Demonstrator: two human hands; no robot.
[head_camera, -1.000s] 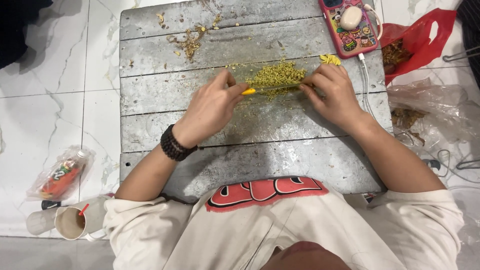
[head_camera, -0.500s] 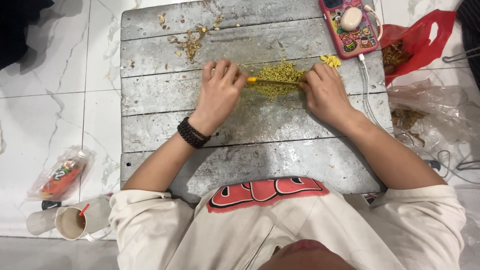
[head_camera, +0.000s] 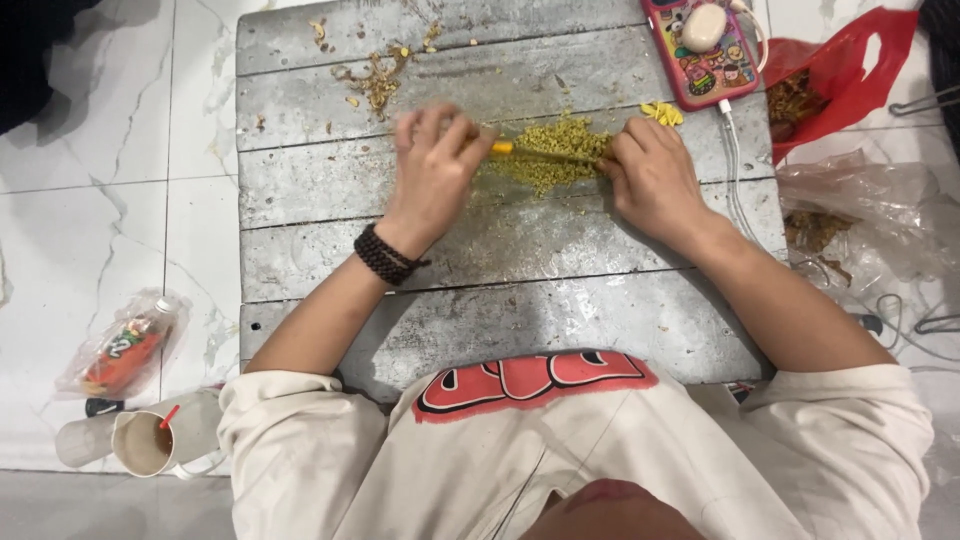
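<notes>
A thin stick with a yellow tip lies across a heap of yellow-green crumbs on a grey wooden board. My left hand, blurred by motion, rests flat with fingers spread over the stick's left end; a dark bead bracelet circles its wrist. At the heap's right side my right hand pinches the stick's other end. A few yellow pieces lie just beyond my right hand.
Brown scraps are scattered at the board's far left. A phone in a colourful case with a white cable lies far right. Beside the board are a red bag and clear plastic. A paper cup and snack packet sit on the tiles.
My left hand has slid away from me over the stick's left end, its fingers spreading flat. My right hand has stayed at the right end of the heap.
</notes>
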